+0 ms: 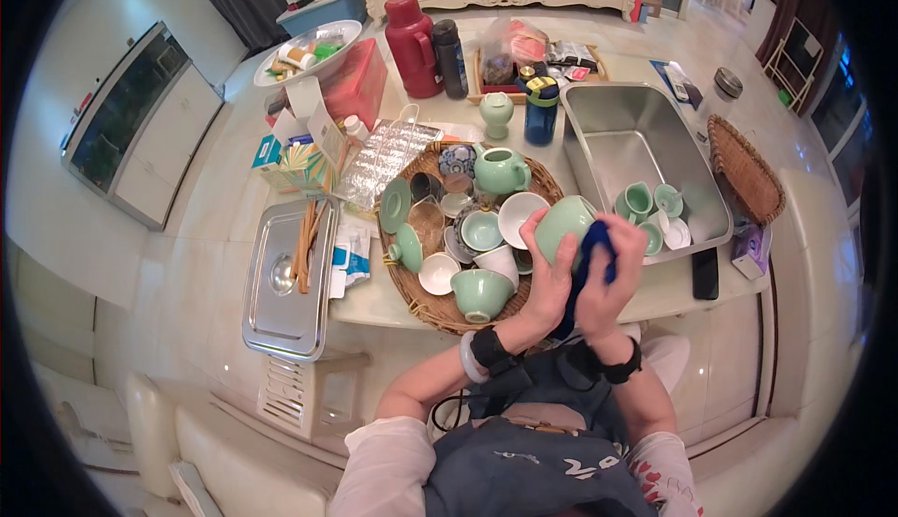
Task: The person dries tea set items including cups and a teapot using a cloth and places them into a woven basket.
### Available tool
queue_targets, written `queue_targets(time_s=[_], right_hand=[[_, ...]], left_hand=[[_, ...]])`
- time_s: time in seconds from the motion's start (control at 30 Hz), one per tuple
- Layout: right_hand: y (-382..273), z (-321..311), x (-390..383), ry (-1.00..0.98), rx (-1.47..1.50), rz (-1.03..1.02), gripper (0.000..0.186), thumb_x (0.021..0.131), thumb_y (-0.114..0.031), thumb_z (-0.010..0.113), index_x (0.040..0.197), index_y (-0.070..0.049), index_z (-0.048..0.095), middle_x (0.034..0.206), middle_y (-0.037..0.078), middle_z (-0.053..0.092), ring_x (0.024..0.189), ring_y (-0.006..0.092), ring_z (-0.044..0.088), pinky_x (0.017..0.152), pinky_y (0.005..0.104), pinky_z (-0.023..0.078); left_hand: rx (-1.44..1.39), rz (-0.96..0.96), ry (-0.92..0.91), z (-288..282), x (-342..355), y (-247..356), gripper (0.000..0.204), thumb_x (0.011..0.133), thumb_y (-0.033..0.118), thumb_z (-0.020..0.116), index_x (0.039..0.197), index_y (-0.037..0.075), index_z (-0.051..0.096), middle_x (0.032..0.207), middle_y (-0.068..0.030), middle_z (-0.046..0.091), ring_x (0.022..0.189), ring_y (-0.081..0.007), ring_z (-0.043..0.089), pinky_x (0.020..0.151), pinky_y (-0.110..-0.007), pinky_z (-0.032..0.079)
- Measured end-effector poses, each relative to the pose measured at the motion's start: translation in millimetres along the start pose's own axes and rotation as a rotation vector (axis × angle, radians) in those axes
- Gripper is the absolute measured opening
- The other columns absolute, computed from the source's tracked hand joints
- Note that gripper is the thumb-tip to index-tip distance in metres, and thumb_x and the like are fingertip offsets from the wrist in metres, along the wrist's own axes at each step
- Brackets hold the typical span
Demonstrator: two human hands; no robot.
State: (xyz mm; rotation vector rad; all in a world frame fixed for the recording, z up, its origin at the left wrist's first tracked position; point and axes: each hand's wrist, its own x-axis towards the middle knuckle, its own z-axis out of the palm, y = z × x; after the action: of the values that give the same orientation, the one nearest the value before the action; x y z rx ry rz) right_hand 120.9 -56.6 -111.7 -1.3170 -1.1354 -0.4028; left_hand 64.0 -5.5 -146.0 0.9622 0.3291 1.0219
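Left grip [547, 288] is curled snugly round a pale green, rounded ceramic bowl [561, 227], held up around the right side of the round brown wicker basket [397, 279]. Right grip [610, 294] is bunched tight on a navy cloth [596, 244] against it. White lettering's on the dark blue-grey apron [524, 475]. Glossy pale desk [374, 306], shiny tiled floor [206, 246].

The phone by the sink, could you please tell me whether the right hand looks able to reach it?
Probably yes: the phone lies uncovered near the right hand, with bare tabletop between them, though that hand is busy with the blue cloth.
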Motion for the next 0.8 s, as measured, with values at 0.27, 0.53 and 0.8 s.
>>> queue_targets(time_s=[0.27, 0.53, 0.8], right_hand=[[21.3, -18.9, 31.4, -0.22, 0.099, -0.065, 0.022, 0.091, -0.021, 0.055, 0.098, 0.0, 0.054, 0.115, 0.013, 0.058, 0.105, 0.0242, 0.053, 0.091, 0.0311, 0.04], [51.1, -21.9, 23.8, -0.117, 0.23, 0.222, 0.016, 0.081, -0.006, 0.057, 0.069, 0.005, 0.055, 0.073, 0.007, 0.056, 0.074, 0.0194, 0.048, 0.067, 0.0311, 0.039], [38.0, -11.0, 33.9, -0.324, -0.015, -0.169, 0.007, 0.068, -0.01, 0.059, 0.066, -0.005, 0.064, 0.068, 0.005, 0.052, 0.069, 0.0247, 0.049, 0.06, 0.0384, 0.04]], left_hand=[[-0.284, -0.144, -0.084, 9.6, 0.4, 21.9, 0.056, 0.094, 0.051, 0.044, 0.135, 0.023, 0.019, 0.133, -0.0058, 0.036, 0.122, -0.02, 0.04, 0.102, -0.038, 0.036], [0.288, -0.017, -0.24, -3.7, 5.5, -2.2, 0.067, 0.091, 0.031, 0.058, 0.136, 0.01, 0.012, 0.131, -0.0117, 0.031, 0.123, -0.022, 0.035, 0.102, -0.036, 0.032], [1.255, 0.613, -0.684, -20.0, 37.9, 78.3, 0.062, 0.053, 0.03, 0.084, 0.103, 0.005, 0.059, 0.113, -0.0143, 0.054, 0.114, -0.0351, 0.047, 0.097, -0.045, 0.04]])
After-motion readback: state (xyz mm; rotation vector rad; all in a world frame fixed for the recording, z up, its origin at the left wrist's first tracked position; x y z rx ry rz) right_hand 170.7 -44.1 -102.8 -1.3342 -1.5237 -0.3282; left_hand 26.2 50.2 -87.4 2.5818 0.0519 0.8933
